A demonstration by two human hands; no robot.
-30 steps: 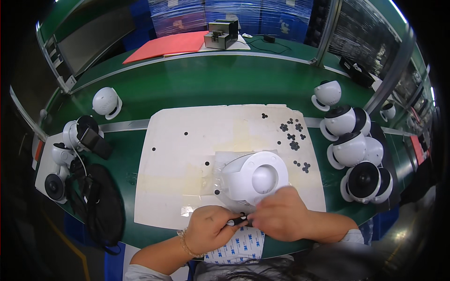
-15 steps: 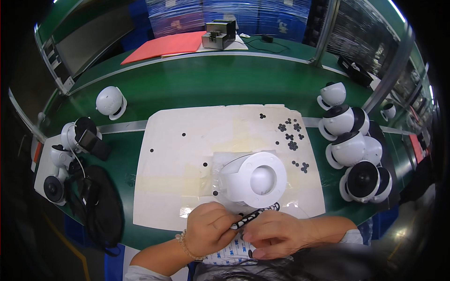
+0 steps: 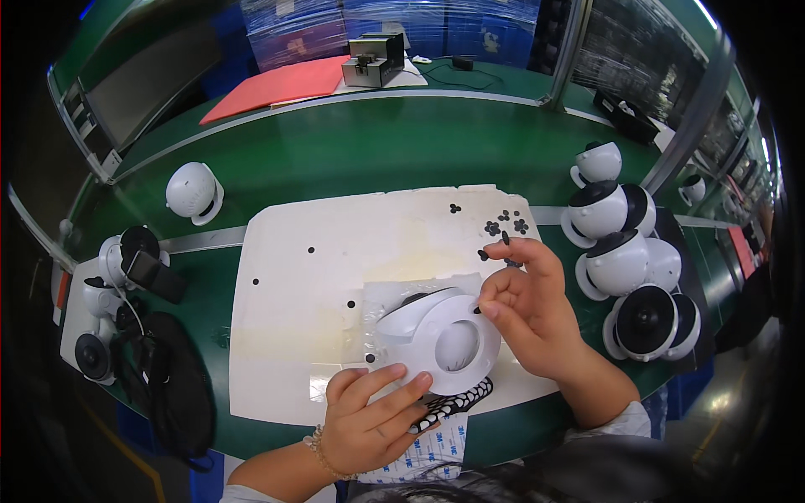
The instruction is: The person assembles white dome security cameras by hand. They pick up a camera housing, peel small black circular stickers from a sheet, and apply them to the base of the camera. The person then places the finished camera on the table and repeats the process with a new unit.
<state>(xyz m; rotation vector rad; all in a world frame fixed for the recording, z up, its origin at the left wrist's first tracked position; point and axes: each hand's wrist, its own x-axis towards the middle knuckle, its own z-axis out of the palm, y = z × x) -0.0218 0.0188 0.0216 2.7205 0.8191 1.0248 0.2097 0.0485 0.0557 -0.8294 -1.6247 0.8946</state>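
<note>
A white camera (image 3: pixel 402 323) lies tipped over on a clear plastic bag (image 3: pixel 377 293), its white ring-shaped base (image 3: pixel 423 348) facing me. My left hand (image 3: pixel 373 419) has its fingertips on the base's lower left rim. A black strip with rows of white round holes (image 3: pixel 457 401) comes out by its thumb. My right hand (image 3: pixel 528 306) pinches a small black round pad (image 3: pixel 477 310) at the ring's right edge. More black pads (image 3: pixel 506 238) cling to its raised fingertips. Below the strip lies a white backing sheet with blue print (image 3: pixel 432 453).
Loose black pads (image 3: pixel 492 228) dot the white board (image 3: pixel 285 335). White cameras (image 3: pixel 620 264) crowd the right side, with another (image 3: pixel 194 193) at the back left. Cables and a black bag (image 3: pixel 180 369) lie left. A metal box (image 3: pixel 373 60) stands on the far shelf.
My right hand has left the strip and risen to the right edge of the base, carrying black pads. My left fingers have spread onto the base rim. The camera is turned slightly.
</note>
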